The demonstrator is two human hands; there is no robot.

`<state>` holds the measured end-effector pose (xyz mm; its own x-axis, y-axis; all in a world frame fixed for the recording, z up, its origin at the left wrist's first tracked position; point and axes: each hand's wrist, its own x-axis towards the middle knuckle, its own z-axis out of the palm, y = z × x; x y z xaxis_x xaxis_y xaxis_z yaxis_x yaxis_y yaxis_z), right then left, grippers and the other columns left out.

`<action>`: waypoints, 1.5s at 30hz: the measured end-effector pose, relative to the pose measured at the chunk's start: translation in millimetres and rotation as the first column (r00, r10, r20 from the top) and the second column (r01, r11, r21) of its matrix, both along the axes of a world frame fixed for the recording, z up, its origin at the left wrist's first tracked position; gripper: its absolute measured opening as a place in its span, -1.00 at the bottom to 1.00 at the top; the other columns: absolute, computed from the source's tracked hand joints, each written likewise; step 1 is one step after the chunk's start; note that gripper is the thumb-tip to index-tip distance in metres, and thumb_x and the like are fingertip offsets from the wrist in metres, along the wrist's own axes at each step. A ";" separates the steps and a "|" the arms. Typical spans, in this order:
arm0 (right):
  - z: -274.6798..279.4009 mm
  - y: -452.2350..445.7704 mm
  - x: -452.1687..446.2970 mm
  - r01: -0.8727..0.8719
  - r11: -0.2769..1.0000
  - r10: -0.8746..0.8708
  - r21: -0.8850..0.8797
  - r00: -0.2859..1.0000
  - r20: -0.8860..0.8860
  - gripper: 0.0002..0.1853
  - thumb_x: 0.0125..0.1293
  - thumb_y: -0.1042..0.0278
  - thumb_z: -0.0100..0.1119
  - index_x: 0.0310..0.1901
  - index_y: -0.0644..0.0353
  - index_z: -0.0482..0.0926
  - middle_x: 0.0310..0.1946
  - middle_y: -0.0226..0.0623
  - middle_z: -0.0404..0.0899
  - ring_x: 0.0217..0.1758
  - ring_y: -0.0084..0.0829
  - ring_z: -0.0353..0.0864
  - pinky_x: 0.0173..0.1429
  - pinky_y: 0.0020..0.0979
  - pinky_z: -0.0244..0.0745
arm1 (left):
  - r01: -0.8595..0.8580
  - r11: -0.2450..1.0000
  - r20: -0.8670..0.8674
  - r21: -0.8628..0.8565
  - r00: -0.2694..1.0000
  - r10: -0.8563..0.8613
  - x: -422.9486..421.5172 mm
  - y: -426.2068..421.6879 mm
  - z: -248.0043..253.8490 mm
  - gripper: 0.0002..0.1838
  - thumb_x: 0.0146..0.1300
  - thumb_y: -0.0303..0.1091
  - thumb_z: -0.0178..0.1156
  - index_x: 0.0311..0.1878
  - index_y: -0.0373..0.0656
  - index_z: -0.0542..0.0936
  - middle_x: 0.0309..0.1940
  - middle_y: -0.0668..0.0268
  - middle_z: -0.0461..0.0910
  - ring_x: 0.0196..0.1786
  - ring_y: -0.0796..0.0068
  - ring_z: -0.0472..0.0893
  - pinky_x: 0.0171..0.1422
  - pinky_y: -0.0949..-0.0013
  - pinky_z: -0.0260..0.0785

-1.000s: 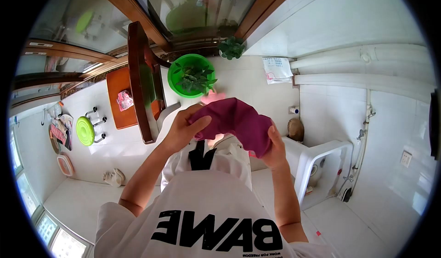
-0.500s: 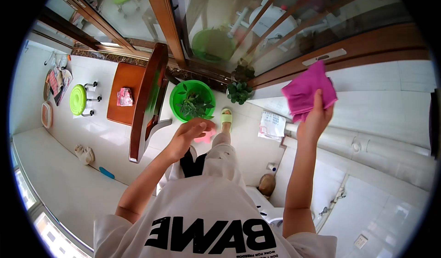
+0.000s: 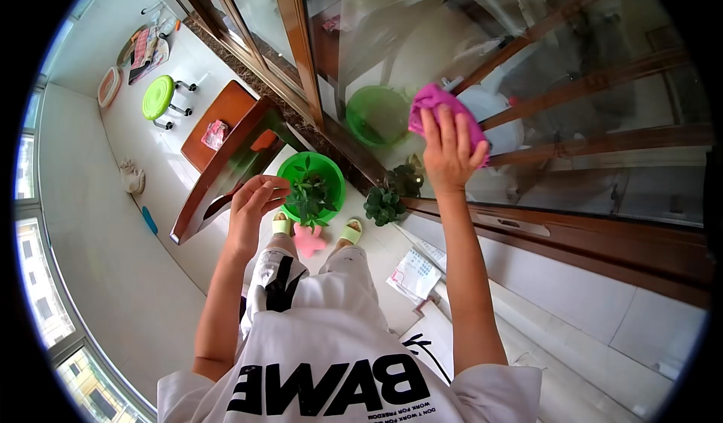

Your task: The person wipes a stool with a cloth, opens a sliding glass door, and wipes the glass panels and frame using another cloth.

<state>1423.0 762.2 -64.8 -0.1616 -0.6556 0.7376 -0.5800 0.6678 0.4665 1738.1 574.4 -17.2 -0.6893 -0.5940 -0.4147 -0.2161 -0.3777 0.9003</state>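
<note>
A folded magenta cloth (image 3: 426,100) lies flat against the glass door (image 3: 392,16), under the spread fingers of my right hand (image 3: 449,148). My left hand (image 3: 254,208) hangs in the air with loosely bent fingers and nothing visible in it. It is nearest to the back of the brown chair (image 3: 218,171) and the green basin (image 3: 340,189). Leafy green cuttings (image 3: 310,197) fill part of that basin, which stands on the floor in front of my feet.
A potted plant (image 3: 384,206) stands by the door frame. Printed papers (image 3: 414,274) lie low on the right. On the left are a green wheeled stool (image 3: 158,97) and a pink packet (image 3: 215,134) on the chair seat. A pink stool (image 3: 309,240) sits between my feet.
My right hand has brought the cloth from beside the door's lower frame up onto the glass. My view has turned, and my left hand has shifted left, closer to the chair back.
</note>
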 end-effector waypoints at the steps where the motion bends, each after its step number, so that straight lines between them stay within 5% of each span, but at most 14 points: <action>1: -22.4 0.2 3.7 -0.012 0.981 0.013 0.193 1.000 -0.004 -0.57 0.49 0.16 -0.01 0.33 -0.37 0.55 0.44 -0.77 0.40 0.56 -0.55 0.25 0.67 -0.06 -0.28 | -0.011 1.000 0.002 0.008 1.000 0.011 -0.3 1.5 -2.1 -0.64 0.55 -0.16 0.03 0.07 -0.28 0.59 0.05 0.16 0.65 0.15 0.32 0.64 0.38 0.24 0.42; 4: -72.8 14.8 0.8 -0.144 0.767 0.147 0.626 0.988 0.048 -0.56 0.44 0.20 0.03 0.31 -0.04 0.57 0.45 -0.58 0.43 0.54 -0.56 0.30 0.65 -0.19 -0.11 | -0.020 1.000 0.008 -0.006 1.000 0.020 -0.6 -4.3 -9.7 -0.67 0.55 -0.18 0.03 0.02 -0.28 0.60 -0.01 0.19 0.67 0.12 0.34 0.66 0.37 0.24 0.43; 7: -58.1 27.8 1.7 -0.279 0.739 0.156 0.613 0.956 0.246 -0.64 0.43 0.25 0.07 0.19 0.02 0.66 0.38 -0.55 0.51 0.50 -0.54 0.36 0.67 -0.21 -0.12 | -0.026 0.996 0.000 -0.089 1.000 0.026 0.7 -19.6 -10.9 -0.70 0.54 -0.23 0.06 -0.01 -0.29 0.62 -0.05 0.23 0.68 0.07 0.38 0.66 0.30 0.30 0.44; 12: 140.1 8.3 -8.5 -0.166 0.986 0.163 -0.021 0.983 -0.079 -0.67 0.53 0.35 -0.03 0.16 0.00 0.70 0.37 -0.30 0.54 0.52 -0.29 0.37 0.69 -0.03 -0.28 | -0.118 0.776 -0.046 -0.620 0.992 0.114 6.8 -51.4 -23.7 -0.89 0.38 -0.54 0.14 -0.09 -0.30 0.61 -0.12 0.16 0.66 -0.05 0.25 0.64 0.10 0.27 0.46; 16: 250.4 -57.3 -6.3 -0.153 0.834 0.073 -0.530 0.983 -0.170 -0.59 0.51 0.44 -0.12 0.24 0.05 0.65 0.42 -0.14 0.46 0.55 0.03 0.29 0.67 0.07 -0.34 | -0.108 0.443 -0.077 -0.890 0.993 0.085 -8.4 -69.7 -6.4 -0.82 0.17 -0.67 0.18 -0.16 -0.26 0.60 -0.09 0.08 0.60 0.00 -0.01 0.60 0.12 0.12 0.46; 19: 178.3 -97.2 -11.6 0.043 0.998 -0.039 0.043 0.996 -0.079 -0.50 0.47 0.30 -0.07 0.41 -0.05 0.49 0.51 -0.33 0.36 0.59 -0.18 0.25 0.66 -0.04 -0.11 | -0.105 0.427 -0.104 -0.898 0.994 0.026 -20.2 -81.3 -7.4 -0.80 0.15 -0.66 0.19 -0.14 -0.26 0.60 -0.04 0.05 0.57 0.07 -0.06 0.56 0.17 0.07 0.44; 22: 80.0 -106.9 2.9 -0.247 0.822 0.207 0.513 0.969 0.135 -0.47 0.38 0.34 -0.01 0.39 0.20 0.46 0.50 -0.37 0.35 0.61 -0.37 0.19 0.70 -0.26 -0.06 | -0.065 0.345 -0.079 -0.936 0.997 -0.026 -23.6 -95.6 -1.6 -0.77 0.14 -0.62 0.22 -0.10 -0.25 0.59 0.02 0.03 0.54 0.09 -0.07 0.53 0.19 0.04 0.43; 24: 57.1 -87.1 2.7 -0.357 0.774 0.225 0.523 0.927 0.299 -0.53 0.36 0.34 0.03 0.28 0.18 0.57 0.45 -0.40 0.42 0.58 -0.42 0.25 0.67 -0.26 0.04 | -0.064 0.319 -0.078 -0.946 0.996 -0.033 -18.8 -108.3 0.2 -0.75 0.14 -0.59 0.23 -0.08 -0.25 0.59 0.04 0.02 0.53 0.10 -0.08 0.51 0.21 0.03 0.41; 28: 169.6 -66.5 2.6 -0.207 0.943 0.174 0.261 0.974 0.147 -0.59 0.37 0.35 0.11 0.24 0.04 0.62 0.40 -0.39 0.50 0.53 -0.36 0.38 0.58 -0.13 0.12 | -0.075 0.337 -0.076 -0.939 0.997 0.010 -9.9 -136.2 -14.7 -0.73 0.13 -0.55 0.25 -0.06 -0.26 0.58 0.06 0.01 0.51 0.12 -0.10 0.49 0.23 0.02 0.39; 30: 261.6 -75.9 -2.5 -0.029 0.999 0.027 -0.021 0.994 -0.102 -0.58 0.39 0.45 0.10 0.26 0.03 0.60 0.41 -0.24 0.49 0.52 -0.05 0.38 0.55 0.12 0.08 | -0.065 0.372 -0.074 -0.926 0.997 -0.010 -16.8 -139.5 -19.8 -0.73 0.13 -0.54 0.25 -0.06 -0.26 0.58 0.05 0.01 0.51 0.12 -0.10 0.49 0.24 0.02 0.39; 33: 380.8 -122.9 2.0 -0.021 0.875 -0.102 -0.484 0.969 -0.227 -0.49 0.37 0.58 -0.06 0.33 0.09 0.53 0.52 -0.12 0.30 0.60 0.06 0.20 0.60 0.22 -0.02 | -0.054 0.409 -0.095 -0.911 0.992 -0.080 -32.5 -135.0 -20.8 -0.72 0.11 -0.52 0.27 -0.06 -0.26 0.59 0.05 0.01 0.50 0.12 -0.10 0.48 0.25 0.01 0.38; 36: 404.0 -195.6 0.9 -0.104 0.866 -0.013 -0.488 0.973 -0.231 -0.47 0.38 0.53 -0.03 0.38 0.14 0.46 0.54 -0.11 0.25 0.61 0.07 0.16 0.61 0.18 0.00 | -0.030 0.409 -0.120 -0.912 0.973 -0.195 -43.2 -129.3 -16.6 -0.73 0.13 -0.52 0.27 -0.06 -0.24 0.60 0.09 0.02 0.49 0.13 -0.10 0.48 0.26 0.01 0.38; 41: 215.0 -247.8 -3.7 -0.240 0.901 0.242 0.362 0.969 0.038 -0.42 0.39 0.38 -0.07 0.45 0.23 0.36 0.55 -0.24 0.26 0.64 -0.22 0.14 0.70 -0.17 -0.05 | -0.033 0.410 -0.149 -0.912 0.956 -0.254 -33.8 -139.0 -2.2 -0.73 0.15 -0.52 0.27 -0.05 -0.21 0.62 0.07 0.04 0.50 0.10 -0.09 0.50 0.22 0.01 0.39; 45: 173.0 -239.3 1.5 -0.294 0.794 0.315 0.532 0.948 0.055 -0.41 0.34 0.31 0.03 0.42 0.20 0.41 0.54 -0.31 0.27 0.63 -0.28 0.14 0.70 -0.18 -0.05 | -0.153 0.409 -0.240 -0.900 0.956 -0.171 -17.6 -157.5 -0.8 -0.75 0.12 -0.56 0.26 -0.10 -0.21 0.63 0.01 0.07 0.55 0.04 -0.06 0.53 0.17 0.04 0.42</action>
<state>1424.5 522.9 108.1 0.1312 -0.9550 0.2661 -0.6885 0.1053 0.7176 1720.5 416.9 -18.1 -0.6727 -0.4966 0.5486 0.0782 0.6896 0.7200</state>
